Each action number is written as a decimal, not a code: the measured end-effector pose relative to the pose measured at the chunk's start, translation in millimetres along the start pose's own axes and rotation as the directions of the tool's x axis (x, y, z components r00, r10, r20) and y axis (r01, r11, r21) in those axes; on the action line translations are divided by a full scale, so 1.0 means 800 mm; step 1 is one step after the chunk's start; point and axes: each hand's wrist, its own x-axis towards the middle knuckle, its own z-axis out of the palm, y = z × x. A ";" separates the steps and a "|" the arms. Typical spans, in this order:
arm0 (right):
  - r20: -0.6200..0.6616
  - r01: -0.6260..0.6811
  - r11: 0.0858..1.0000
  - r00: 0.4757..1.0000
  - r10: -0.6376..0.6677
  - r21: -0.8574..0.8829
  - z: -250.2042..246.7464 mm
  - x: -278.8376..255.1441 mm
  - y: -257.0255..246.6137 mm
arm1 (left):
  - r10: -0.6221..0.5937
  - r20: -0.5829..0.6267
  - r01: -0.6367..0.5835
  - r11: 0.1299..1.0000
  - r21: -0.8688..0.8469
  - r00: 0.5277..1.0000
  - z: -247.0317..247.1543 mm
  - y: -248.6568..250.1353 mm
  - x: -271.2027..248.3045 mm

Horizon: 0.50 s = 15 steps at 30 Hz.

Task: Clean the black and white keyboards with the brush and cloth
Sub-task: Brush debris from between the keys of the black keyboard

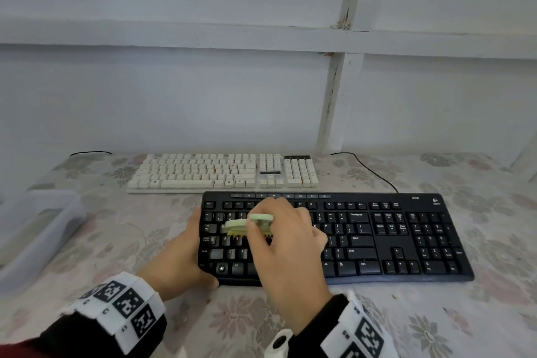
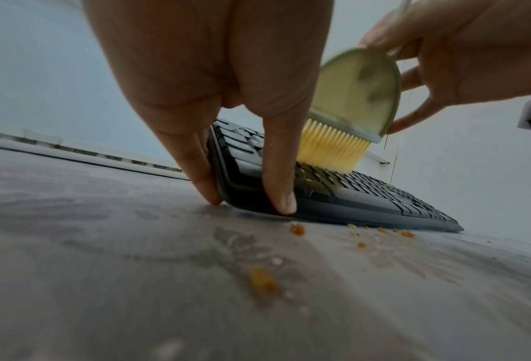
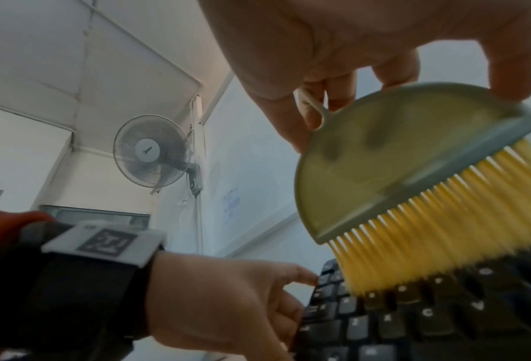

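Observation:
A black keyboard (image 1: 392,238) lies near me on the flowered tablecloth, with a white keyboard (image 1: 223,173) behind it. My right hand (image 1: 286,241) grips a pale green brush (image 1: 247,224) with yellow bristles (image 3: 443,244) that touch the letter keys on the left half (image 3: 412,317). My left hand (image 1: 180,259) holds the black keyboard's left end (image 2: 236,175), thumb on the front corner and fingers along the side edge. The brush (image 2: 353,97) looks blurred in the left wrist view. No cloth is in view.
Orange crumbs (image 2: 262,279) lie on the tablecloth in front of the black keyboard. A clear plastic box (image 1: 37,229) stands at the left table edge. A black cable (image 1: 374,171) runs from the wall to the black keyboard. A wall fan (image 3: 153,151) hangs overhead.

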 end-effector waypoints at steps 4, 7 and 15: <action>0.024 0.059 0.995 0.998 -0.061 0.078 0.009 -0.012 -0.006 | 0.003 -0.016 -0.003 1.000 0.011 1.000 0.001 0.002 0.000; -0.006 0.018 0.998 1.000 -0.018 0.057 -0.003 -0.015 0.009 | 0.001 -0.008 -0.001 1.000 0.016 1.000 0.001 0.003 -0.001; -0.099 0.055 0.981 0.994 -0.037 0.184 -0.031 -0.011 0.024 | -0.002 0.000 0.002 1.000 0.011 1.000 0.001 0.001 -0.001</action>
